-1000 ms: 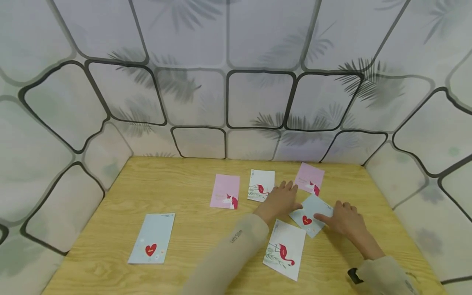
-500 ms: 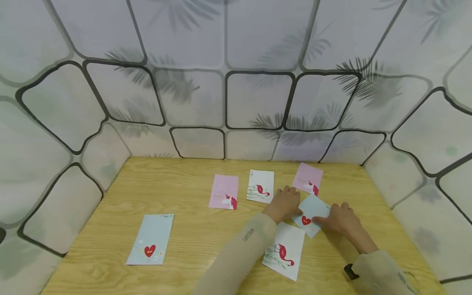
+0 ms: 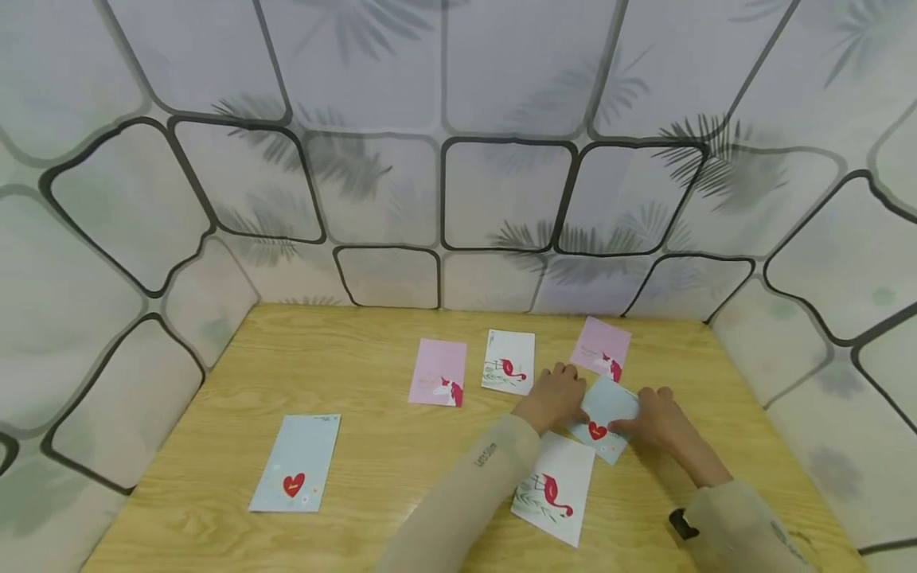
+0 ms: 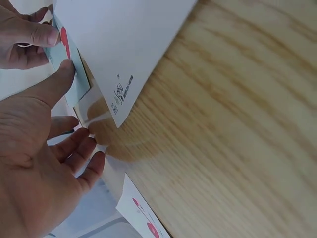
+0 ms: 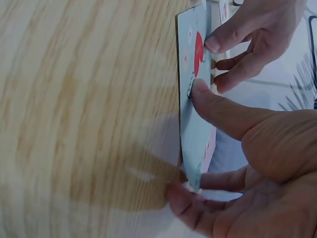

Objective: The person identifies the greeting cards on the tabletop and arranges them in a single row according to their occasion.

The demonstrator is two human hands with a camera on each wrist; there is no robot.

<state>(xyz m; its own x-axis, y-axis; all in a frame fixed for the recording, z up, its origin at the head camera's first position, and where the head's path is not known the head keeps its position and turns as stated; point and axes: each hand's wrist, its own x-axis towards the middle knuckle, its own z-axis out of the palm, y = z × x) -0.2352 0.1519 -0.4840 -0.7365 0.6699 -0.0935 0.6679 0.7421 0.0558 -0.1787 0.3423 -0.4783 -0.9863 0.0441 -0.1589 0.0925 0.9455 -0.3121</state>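
A light blue card with a red heart [image 3: 610, 396] lies at a slant on the right half of the table, between both hands. My left hand [image 3: 553, 399] holds its left side, thumb on the face near the heart [image 5: 199, 52]. From the right, my right hand [image 3: 665, 422] grips the same card, its thumb [image 5: 210, 101] pressed on the face and fingers round the end. Just in front lies a white flamingo card [image 3: 555, 489], partly behind the left sleeve. A pink unicorn card [image 3: 602, 347] is right behind the blue one.
Behind the left hand is another white flamingo card [image 3: 509, 360], with a second pink unicorn card [image 3: 438, 372] to its left. Another blue heart card [image 3: 295, 458] lies far left on the wooden table [image 3: 387, 461]. A patterned wall [image 3: 501, 199] encloses the back and sides.
The left hand has moved slightly right and toward the body, and the right hand a little left. Between them the blue card has turned slightly and become straighter.
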